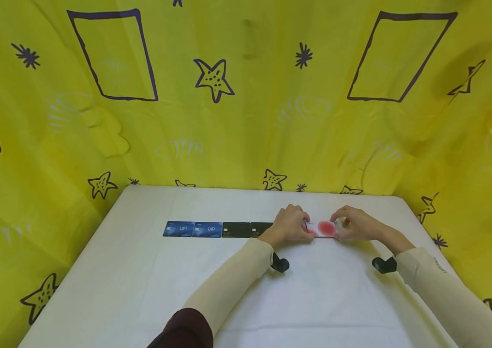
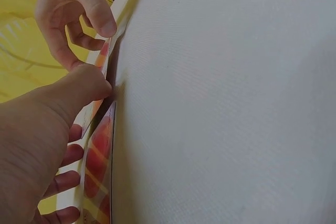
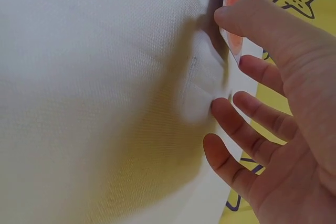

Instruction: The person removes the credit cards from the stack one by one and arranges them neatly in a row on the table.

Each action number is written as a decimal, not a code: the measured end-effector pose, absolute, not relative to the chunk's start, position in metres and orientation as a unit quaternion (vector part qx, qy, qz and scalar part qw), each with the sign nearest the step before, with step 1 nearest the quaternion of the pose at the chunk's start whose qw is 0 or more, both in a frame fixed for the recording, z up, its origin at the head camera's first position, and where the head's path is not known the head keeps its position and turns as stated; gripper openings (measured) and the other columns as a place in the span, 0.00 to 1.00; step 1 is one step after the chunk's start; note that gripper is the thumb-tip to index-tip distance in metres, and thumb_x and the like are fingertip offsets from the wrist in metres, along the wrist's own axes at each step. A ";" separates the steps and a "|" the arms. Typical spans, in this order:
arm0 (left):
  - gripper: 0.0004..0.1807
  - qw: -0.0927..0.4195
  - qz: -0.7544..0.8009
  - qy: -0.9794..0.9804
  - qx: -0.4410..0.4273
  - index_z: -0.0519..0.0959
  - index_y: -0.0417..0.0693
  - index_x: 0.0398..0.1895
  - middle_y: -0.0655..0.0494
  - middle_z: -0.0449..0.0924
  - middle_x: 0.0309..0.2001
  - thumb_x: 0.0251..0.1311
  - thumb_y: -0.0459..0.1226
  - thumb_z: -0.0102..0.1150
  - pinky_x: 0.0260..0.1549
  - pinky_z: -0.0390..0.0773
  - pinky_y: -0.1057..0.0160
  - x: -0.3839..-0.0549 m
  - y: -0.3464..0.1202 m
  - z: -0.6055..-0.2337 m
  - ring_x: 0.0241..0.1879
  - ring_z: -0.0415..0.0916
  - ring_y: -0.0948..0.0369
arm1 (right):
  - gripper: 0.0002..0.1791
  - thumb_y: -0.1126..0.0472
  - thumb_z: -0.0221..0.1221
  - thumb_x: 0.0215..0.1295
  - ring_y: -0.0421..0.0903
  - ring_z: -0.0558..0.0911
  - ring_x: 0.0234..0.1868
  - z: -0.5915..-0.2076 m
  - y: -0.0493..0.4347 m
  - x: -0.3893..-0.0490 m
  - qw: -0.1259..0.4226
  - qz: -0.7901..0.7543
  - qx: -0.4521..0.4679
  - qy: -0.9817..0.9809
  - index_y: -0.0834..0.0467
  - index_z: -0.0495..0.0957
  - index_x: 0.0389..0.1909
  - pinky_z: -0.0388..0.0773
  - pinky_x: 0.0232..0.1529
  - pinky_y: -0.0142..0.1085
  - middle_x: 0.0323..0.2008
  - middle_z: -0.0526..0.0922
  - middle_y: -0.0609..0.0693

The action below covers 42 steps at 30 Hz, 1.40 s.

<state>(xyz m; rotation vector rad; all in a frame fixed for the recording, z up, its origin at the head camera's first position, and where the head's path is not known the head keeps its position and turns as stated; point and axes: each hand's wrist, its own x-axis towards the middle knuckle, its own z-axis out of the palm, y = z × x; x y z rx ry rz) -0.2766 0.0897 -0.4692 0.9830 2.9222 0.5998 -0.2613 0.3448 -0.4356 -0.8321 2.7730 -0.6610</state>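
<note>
A white card with a red circle (image 1: 326,228) is held at both ends, toward the right end of a row of cards. My left hand (image 1: 289,224) pinches its left end, thumb on the near edge. At its right end, my right hand (image 1: 354,224) pinches it between thumb and forefinger, the other fingers spread loosely in the right wrist view. The held card stands slightly tilted above the white table (image 1: 315,299). Beside it, a second reddish card (image 2: 98,156) lies under my left hand's fingers in the left wrist view, mostly hidden from the head view.
Leftward in the same row lie two blue VIP cards (image 1: 179,229) edge to edge, followed by two black VIP cards (image 1: 236,230), the last partly covered by my left hand. A yellow curtain (image 1: 246,121) with drawn stars hangs behind the table's far edge.
</note>
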 end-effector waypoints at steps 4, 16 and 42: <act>0.23 -0.002 0.181 0.933 0.311 0.88 0.54 0.47 0.62 0.81 0.42 0.54 0.57 0.73 0.43 0.71 0.63 -0.276 0.090 -0.470 0.44 0.69 0.62 | 0.21 0.58 0.74 0.57 0.50 0.81 0.42 -0.437 0.345 -0.262 0.088 -0.223 -0.275 0.931 0.60 0.83 0.50 0.81 0.44 0.42 0.51 0.81 0.59; 0.23 -0.006 0.162 0.937 0.310 0.89 0.57 0.47 0.63 0.81 0.42 0.54 0.59 0.72 0.42 0.69 0.64 -0.276 0.094 -0.472 0.44 0.68 0.62 | 0.22 0.56 0.75 0.57 0.50 0.80 0.43 -0.439 0.345 -0.260 0.092 -0.226 -0.265 0.933 0.59 0.83 0.50 0.80 0.44 0.43 0.51 0.80 0.58; 0.23 -0.007 0.160 0.940 0.301 0.88 0.56 0.48 0.63 0.81 0.46 0.56 0.58 0.71 0.45 0.70 0.62 -0.275 0.093 -0.473 0.47 0.69 0.62 | 0.20 0.57 0.73 0.59 0.55 0.78 0.48 -0.447 0.347 -0.261 0.098 -0.246 -0.239 0.934 0.56 0.83 0.51 0.80 0.50 0.50 0.54 0.76 0.61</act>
